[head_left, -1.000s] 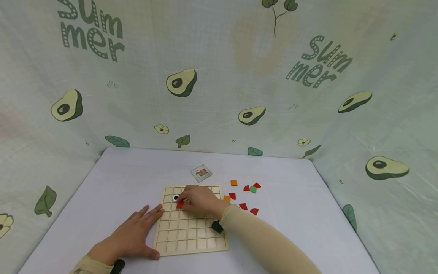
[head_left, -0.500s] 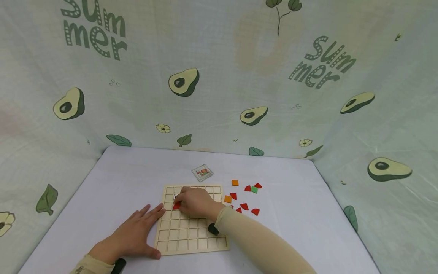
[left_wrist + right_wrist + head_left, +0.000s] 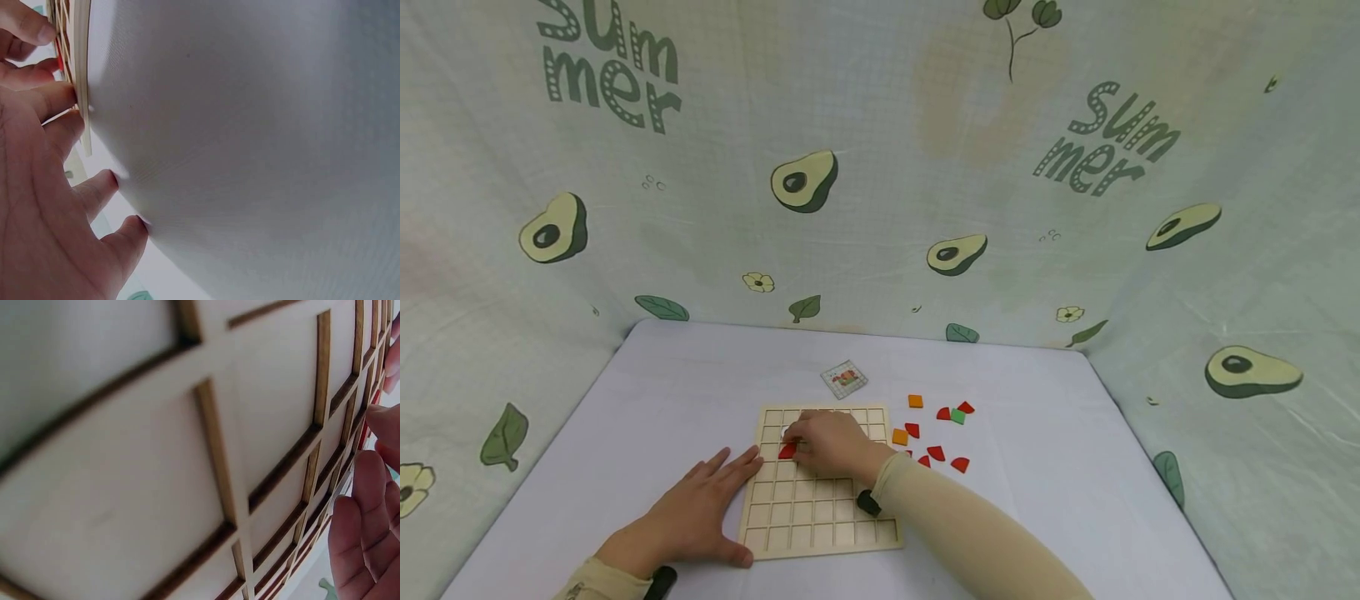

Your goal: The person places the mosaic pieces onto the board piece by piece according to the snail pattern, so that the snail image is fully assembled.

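Note:
A pale wooden grid board (image 3: 801, 537) lies on the white table. My left hand (image 3: 692, 512) is spread flat at its left side, the fingertips and thumb right at the board's edge. In the left wrist view these fingers (image 3: 59, 100) lie straight along the board's side. Over the board's upper part, my right hand (image 3: 835, 442) holds a red tile (image 3: 787, 451) with a curved edge between thumb and fingers, low over a cell near the left. The black-and-white eye tile just above it is mostly hidden by the fingers. In the right wrist view the red tile (image 3: 364, 434) shows as a sliver beside the thumb.
Right of the board lie loose red quarter-circle tiles (image 3: 959, 464), orange squares (image 3: 915, 401) and a green square (image 3: 957, 416). A small picture card (image 3: 844, 379) lies behind the board. A patterned cloth (image 3: 880, 167) hangs behind and at both sides.
My right hand has moved slightly left and down with the red tile, to a cell below the eye tile, then nearly stopped. My left hand stays at the board's edge.

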